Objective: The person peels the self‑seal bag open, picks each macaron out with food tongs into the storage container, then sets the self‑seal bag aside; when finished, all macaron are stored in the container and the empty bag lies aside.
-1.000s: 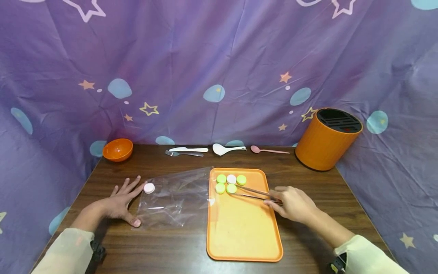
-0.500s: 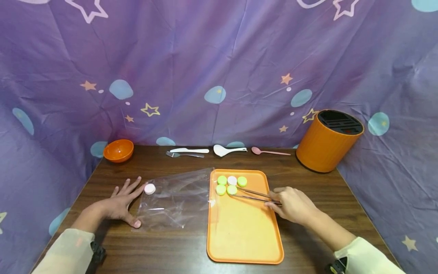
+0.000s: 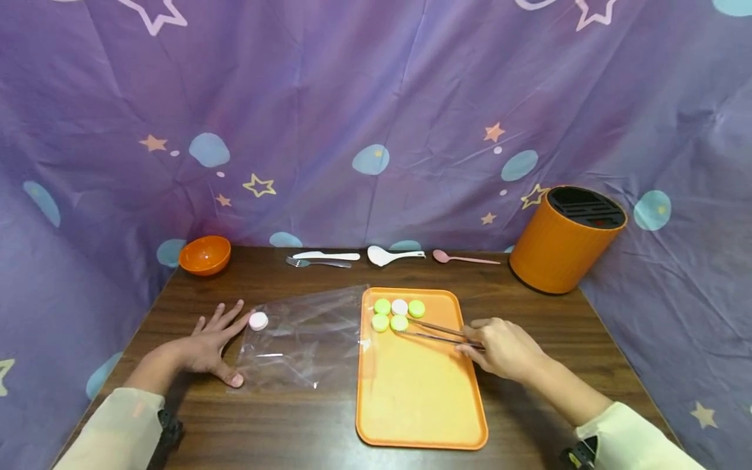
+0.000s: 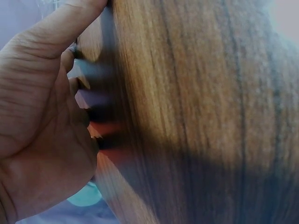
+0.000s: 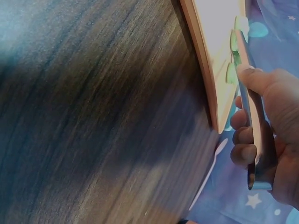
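Note:
My right hand (image 3: pixel 502 347) grips metal tongs (image 5: pixel 254 126) over the right side of an orange tray (image 3: pixel 420 411). The tongs' tips straddle a green disc (image 3: pixel 399 323) in the front row; whether they touch it is too small to tell. Beside it sits another green disc (image 3: pixel 380 322). Behind them stand a green disc (image 3: pixel 382 307), a white disc (image 3: pixel 399 307) and another green disc (image 3: pixel 416 309). My left hand (image 3: pixel 202 356) rests with spread fingers at the left edge of a clear plastic bag (image 3: pixel 305 346). Near its index fingertip lies a pinkish-white disc (image 3: pixel 258 320).
An orange bowl (image 3: pixel 205 255) stands at the back left. Along the back lie a white knife (image 3: pixel 326 256), a fork (image 3: pixel 320 264), a white ladle (image 3: pixel 384 256) and a pink spoon (image 3: pixel 455 258). An orange knife block (image 3: pixel 564 245) stands at the back right, before a purple curtain (image 3: pixel 329 117).
The whole head view shifts slightly. Both hands, the tongs and the discs otherwise keep their places.

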Demonstrator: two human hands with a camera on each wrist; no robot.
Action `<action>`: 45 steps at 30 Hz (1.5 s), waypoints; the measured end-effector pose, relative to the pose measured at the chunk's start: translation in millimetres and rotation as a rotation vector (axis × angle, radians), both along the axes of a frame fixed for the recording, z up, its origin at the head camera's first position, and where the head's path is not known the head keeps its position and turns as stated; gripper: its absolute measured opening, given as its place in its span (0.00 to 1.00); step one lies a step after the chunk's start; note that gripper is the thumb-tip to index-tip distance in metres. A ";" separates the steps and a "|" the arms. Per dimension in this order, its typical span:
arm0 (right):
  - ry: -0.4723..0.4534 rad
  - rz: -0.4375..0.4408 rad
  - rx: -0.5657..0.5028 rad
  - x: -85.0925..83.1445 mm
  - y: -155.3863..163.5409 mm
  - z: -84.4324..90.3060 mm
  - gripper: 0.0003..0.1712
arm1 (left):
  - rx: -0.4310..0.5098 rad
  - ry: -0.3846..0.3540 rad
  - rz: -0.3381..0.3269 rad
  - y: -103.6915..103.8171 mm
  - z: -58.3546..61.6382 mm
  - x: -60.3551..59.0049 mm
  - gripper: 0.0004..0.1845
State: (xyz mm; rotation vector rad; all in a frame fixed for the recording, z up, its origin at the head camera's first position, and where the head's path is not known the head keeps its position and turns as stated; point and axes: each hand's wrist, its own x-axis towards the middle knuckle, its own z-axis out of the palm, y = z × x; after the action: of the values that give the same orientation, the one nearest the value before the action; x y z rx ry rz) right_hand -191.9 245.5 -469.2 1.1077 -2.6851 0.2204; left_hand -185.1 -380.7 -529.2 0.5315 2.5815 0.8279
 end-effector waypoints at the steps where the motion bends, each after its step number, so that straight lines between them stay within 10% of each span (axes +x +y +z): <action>1: 0.000 -0.003 0.002 -0.1 0.2 0.3 0.10 | -0.005 -0.001 0.001 -0.3 -1.3 -0.3 0.78; 29: 0.027 -0.082 0.038 2.9 9.2 20.0 0.19 | -0.048 -0.008 0.018 0.2 -1.8 0.2 0.77; 45: 0.297 0.182 0.027 -29.9 -52.5 27.0 0.16 | -0.040 -0.053 0.021 9.3 18.1 6.6 0.78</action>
State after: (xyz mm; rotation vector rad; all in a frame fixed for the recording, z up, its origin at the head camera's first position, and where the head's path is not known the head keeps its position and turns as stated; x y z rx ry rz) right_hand -221.7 192.9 -442.2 1.2830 -2.3363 0.0449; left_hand -178.6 -371.3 -511.1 0.4653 2.5540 0.7843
